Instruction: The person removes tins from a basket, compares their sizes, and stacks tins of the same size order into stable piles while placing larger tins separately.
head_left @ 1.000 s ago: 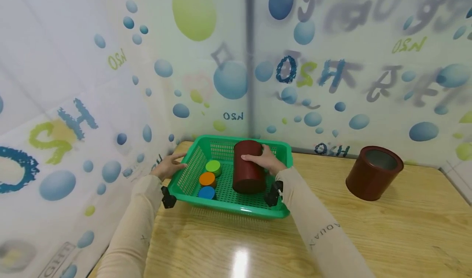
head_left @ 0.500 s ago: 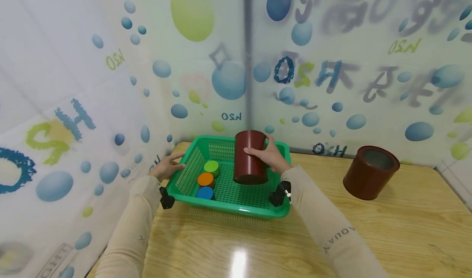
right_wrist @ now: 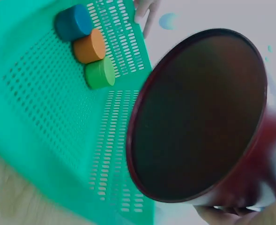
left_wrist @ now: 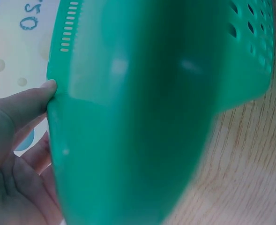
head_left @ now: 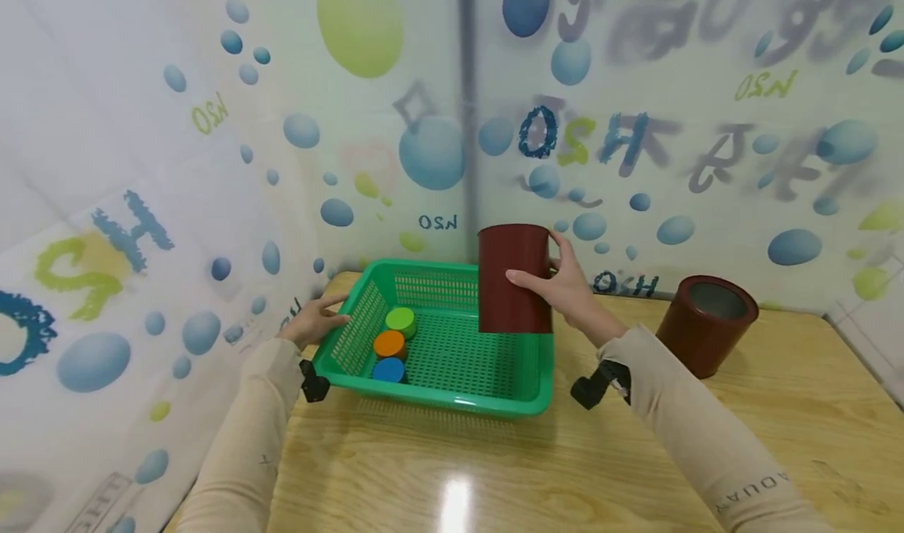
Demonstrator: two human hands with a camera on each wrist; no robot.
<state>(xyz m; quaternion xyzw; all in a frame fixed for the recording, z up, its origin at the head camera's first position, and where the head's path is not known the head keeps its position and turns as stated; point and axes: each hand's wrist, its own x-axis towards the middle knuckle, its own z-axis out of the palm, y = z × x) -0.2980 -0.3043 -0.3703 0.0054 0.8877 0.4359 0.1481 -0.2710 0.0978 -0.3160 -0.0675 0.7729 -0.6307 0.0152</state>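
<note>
My right hand (head_left: pixel 568 286) grips a dark red canister (head_left: pixel 514 290) from its right side, holding it upright above the right part of a green basket (head_left: pixel 462 401). The right wrist view shows the canister's dark, rimmed round end (right_wrist: pixel 198 117); whether it is hollow I cannot tell. At the basket's left rim is my left hand (head_left: pixel 311 323); in the left wrist view its thumb (left_wrist: pixel 37 96) lies on the rim and the other fingers pass behind it. Inside the basket, along the left, lie a lime green cylinder (head_left: pixel 401 321), an orange one (head_left: pixel 390 344) and a blue one (head_left: pixel 388 370).
A second dark red canister (head_left: pixel 706 325) with its mouth up stands on the wooden table (head_left: pixel 565 470), right of the basket and partly behind the right forearm. Printed white sheeting (head_left: pixel 636 227) rises behind the table and along its left side.
The right hand has lifted the dark red canister out of the basket's inside, up and to the right, and turned it more upright. The left hand has stayed at the rim.
</note>
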